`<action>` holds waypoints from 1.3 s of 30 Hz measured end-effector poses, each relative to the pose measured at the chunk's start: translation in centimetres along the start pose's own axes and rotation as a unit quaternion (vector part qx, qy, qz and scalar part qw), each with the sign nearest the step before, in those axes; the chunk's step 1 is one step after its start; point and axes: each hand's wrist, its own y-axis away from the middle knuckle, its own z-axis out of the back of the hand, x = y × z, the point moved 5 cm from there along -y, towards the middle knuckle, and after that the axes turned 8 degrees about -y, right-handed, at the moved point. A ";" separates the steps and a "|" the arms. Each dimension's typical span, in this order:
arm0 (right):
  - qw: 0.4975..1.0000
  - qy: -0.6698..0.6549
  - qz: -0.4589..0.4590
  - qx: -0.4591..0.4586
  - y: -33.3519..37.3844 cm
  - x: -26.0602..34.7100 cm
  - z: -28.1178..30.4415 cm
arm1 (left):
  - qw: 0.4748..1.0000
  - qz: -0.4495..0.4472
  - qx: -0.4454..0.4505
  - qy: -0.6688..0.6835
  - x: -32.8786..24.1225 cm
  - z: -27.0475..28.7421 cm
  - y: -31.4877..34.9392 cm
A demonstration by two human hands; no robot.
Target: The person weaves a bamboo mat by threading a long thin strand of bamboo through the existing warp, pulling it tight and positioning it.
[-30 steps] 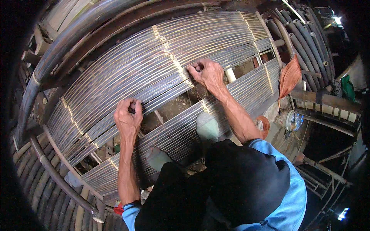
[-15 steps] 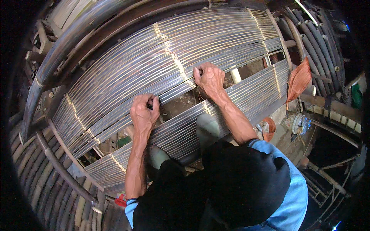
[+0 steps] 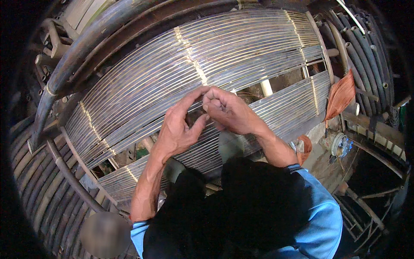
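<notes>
At far left, a stack of dark poles (image 3: pixel 39 207), with a thick, bent-looking pole (image 3: pixel 64 71) above, both crowding that end and leaving little room to swing anything outward. Across the middle, left to right, the slatted panel (image 3: pixel 241 39): long thin strips, pale crosswise bindings (image 3: pixel 189 56), a lengthwise gap before the near section (image 3: pixel 284 99). Probably light for its length, springy along the strips, smooth and slightly slick, apt to split or kink under a sharp bend. Best taken hold of at the side rails (image 3: pixel 320 47) or close to a binding, not by one lone strip mid-span.

Around the middle, above the panel, the left hand (image 3: pixel 179 125), thumb and forefinger spread in a loose arch; meeting its forefinger tip, the right hand (image 3: pixel 228 110), fingers folded inward. Impossible to make out anything between those folded fingers. Just below, pale-green footwear (image 3: pixel 230 144), overlapping the near section and hampering any reach there. Farther right, a pale pole (image 3: pixel 266 87) visible through the gap. Near the right rail, a rust-coloured hank of strands (image 3: pixel 340 95), awkward for a grip at that corner; beyond, more stacked poles (image 3: pixel 366 56).
</notes>
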 end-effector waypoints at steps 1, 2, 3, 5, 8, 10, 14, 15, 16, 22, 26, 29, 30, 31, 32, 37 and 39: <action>0.999 0.025 0.037 0.017 0.4 1.6 0.1 | 0.991 0.106 0.076 0.041 0.4 0.2 0.2; 0.999 0.032 0.016 0.012 0.5 2.3 0.8 | 0.974 0.170 0.131 0.066 0.6 0.3 0.3; 0.999 0.025 0.019 0.029 0.4 3.2 1.6 | 0.970 0.188 0.151 0.023 0.7 0.9 0.4; 0.996 0.069 0.013 0.046 0.8 4.2 4.1 | 0.983 0.143 0.106 0.048 0.8 2.8 0.0; 0.988 0.153 0.031 0.018 2.6 5.1 8.6 | 0.987 0.125 0.034 0.096 1.8 5.5 -0.2; 0.989 0.146 -0.022 -0.029 4.1 4.6 11.5 | 0.990 0.110 0.028 0.077 2.5 6.7 -0.7; 0.978 0.117 0.044 -0.167 9.2 4.8 16.3 | 0.992 0.088 0.052 0.069 4.6 7.1 -3.1; 0.971 0.102 0.063 -0.206 10.7 4.5 17.0 | 0.992 0.102 0.050 0.059 5.5 7.2 -3.6; 0.959 0.084 0.075 -0.260 12.3 4.3 17.7 | 0.991 0.116 0.047 0.050 6.4 7.3 -4.2; 0.925 0.084 -0.027 -0.369 22.6 3.2 19.8 | 0.986 0.149 0.003 0.069 11.6 7.7 -7.9; 0.892 0.078 -0.086 -0.436 28.3 0.2 23.0 | 0.977 0.177 -0.094 0.078 14.9 9.5 -8.9; 0.846 0.193 -0.183 -0.462 35.2 -2.1 25.7 | 0.969 0.186 -0.139 0.086 17.1 11.6 -8.2; 0.836 0.207 -0.200 -0.467 38.1 -2.8 26.4 | 0.963 0.205 -0.159 0.080 17.9 12.3 -7.8; 0.802 0.235 -0.247 -0.491 41.5 -3.5 26.9 | 0.953 0.231 -0.183 0.068 18.8 12.8 -7.1; 0.802 0.233 -0.222 -0.504 44.3 -4.0 27.1 | 0.954 0.229 -0.178 0.071 19.4 13.0 -6.7; 0.714 0.157 -0.278 -0.623 55.8 -6.7 26.3 | 0.964 0.223 -0.140 0.039 20.8 12.5 -5.5; 0.693 0.195 -0.252 -0.646 57.2 -6.5 25.8 | 0.963 0.223 -0.147 0.031 20.7 12.5 -5.9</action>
